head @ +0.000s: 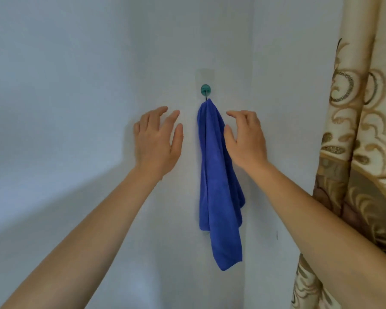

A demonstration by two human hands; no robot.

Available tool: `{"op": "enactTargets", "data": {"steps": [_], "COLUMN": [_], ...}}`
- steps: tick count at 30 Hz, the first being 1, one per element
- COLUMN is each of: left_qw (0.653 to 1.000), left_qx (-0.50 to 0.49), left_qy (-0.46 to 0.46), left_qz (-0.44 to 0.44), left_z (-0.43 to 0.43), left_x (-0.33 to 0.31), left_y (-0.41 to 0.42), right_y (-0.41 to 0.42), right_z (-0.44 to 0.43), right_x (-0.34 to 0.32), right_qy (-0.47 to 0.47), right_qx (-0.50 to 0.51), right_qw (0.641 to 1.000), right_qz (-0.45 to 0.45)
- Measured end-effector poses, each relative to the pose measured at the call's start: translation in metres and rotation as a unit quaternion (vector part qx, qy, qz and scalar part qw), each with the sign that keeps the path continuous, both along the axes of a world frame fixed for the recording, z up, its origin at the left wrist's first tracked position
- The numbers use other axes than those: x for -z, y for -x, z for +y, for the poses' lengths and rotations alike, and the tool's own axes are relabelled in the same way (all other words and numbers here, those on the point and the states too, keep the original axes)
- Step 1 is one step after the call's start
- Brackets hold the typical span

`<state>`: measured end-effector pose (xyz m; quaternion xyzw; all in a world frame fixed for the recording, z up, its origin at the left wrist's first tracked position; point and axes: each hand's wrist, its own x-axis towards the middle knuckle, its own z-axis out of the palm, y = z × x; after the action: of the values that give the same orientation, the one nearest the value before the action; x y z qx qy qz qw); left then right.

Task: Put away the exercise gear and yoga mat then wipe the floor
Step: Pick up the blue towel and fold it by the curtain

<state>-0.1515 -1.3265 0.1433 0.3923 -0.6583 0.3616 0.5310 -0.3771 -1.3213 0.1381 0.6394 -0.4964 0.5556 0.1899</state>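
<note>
Two bare forearms come in from the bottom corners of the head view and reach up toward the wall (76,63). At their ends are two hands, and both are empty. On the left hand (156,139) the fingers are spread and slightly curled, and it is just beside the cloth, not touching it. On the right hand (246,139) the fingers are also spread; its thumb lies at the right edge of the cloth, but I cannot tell if it really touches. Between the two hands hangs one blue microfiber cloth (218,186). Its top corner is caught on one small teal hook (205,89), which sits on the white wall, and the cloth falls straight down in long folds. One cream curtain (354,130) with a gold and brown swirl pattern hangs along the right edge, behind the right forearm.
</note>
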Motion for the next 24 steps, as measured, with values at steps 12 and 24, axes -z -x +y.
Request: {"op": "enactTargets", "data": {"steps": [12,24], "left_qw": [0.875,0.748], "left_qx": [-0.376,-0.614], "left_qy": [-0.304,-0.238], "left_qz": [0.025,0.083], "left_z": [0.205,0.576], "left_x": [0.166,0.167], "left_y": [-0.191,-0.375], "right_y": [-0.196,-0.5], "right_z": [0.041,0.296], "right_x": [0.177,0.178], "right_qy": [-0.005,0.057], "right_qx": [-0.219,-0.49], "right_qw": [0.966,0.853], "right_qz": [0.135,0.169]}}
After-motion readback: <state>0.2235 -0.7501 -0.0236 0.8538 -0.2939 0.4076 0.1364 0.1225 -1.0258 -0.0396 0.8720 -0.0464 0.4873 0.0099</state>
